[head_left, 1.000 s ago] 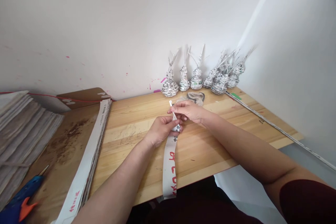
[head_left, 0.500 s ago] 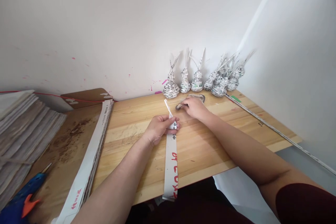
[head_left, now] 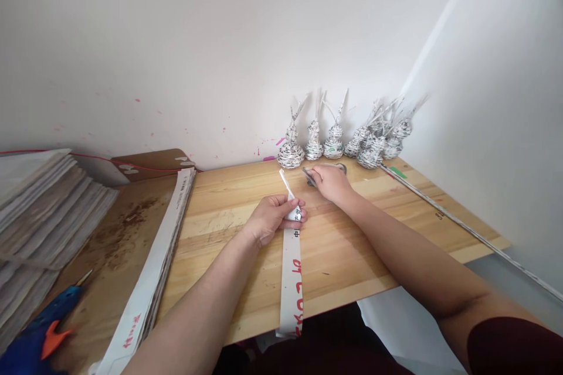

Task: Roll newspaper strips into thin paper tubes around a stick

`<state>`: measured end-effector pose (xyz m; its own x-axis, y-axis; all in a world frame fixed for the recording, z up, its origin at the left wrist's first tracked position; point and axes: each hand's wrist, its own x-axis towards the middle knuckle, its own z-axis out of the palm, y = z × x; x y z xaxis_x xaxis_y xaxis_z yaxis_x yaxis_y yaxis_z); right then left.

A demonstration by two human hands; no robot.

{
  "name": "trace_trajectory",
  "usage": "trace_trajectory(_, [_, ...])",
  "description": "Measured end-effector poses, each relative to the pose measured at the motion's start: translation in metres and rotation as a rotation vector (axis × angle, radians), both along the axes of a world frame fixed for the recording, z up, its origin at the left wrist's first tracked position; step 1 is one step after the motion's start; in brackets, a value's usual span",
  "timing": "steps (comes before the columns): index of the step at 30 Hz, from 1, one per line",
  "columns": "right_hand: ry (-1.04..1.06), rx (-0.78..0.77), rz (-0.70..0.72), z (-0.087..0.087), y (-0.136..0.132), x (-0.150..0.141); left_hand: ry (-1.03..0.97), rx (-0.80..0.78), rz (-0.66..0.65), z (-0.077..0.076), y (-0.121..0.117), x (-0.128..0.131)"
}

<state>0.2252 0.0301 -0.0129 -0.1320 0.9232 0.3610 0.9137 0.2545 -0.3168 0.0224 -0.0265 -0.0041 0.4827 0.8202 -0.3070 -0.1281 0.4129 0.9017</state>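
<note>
My left hand [head_left: 277, 218] pinches a long white newspaper strip [head_left: 291, 281] with black and red printing. Above my fingers the strip's top end is rolled into a thin point; its lower end hangs over the table's front edge. My right hand [head_left: 331, 181] lies a little farther back, its fingers closed on a crumpled greyish cloth [head_left: 310, 178] on the tabletop. My palm and fingers hide most of the cloth.
Several gourd-shaped woven paper figures [head_left: 291, 149] stand along the wall. A long paper rod [head_left: 444, 208] crosses the wooden table [head_left: 220, 199] at right. Newspaper strips [head_left: 145, 281], a paper stack [head_left: 39, 222] and a blue glue gun [head_left: 53, 316] with an orange trigger lie left.
My right hand has gathered the cloth, which now looks more bunched and darker under my fingers. My left hand keeps its pinch on the strip. The whole view has shifted slightly.
</note>
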Motion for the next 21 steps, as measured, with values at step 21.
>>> trace_trajectory(21, [1.171,-0.906,0.461,0.010,-0.024,-0.029,0.070,0.075,-0.144,-0.003,-0.002,0.000])
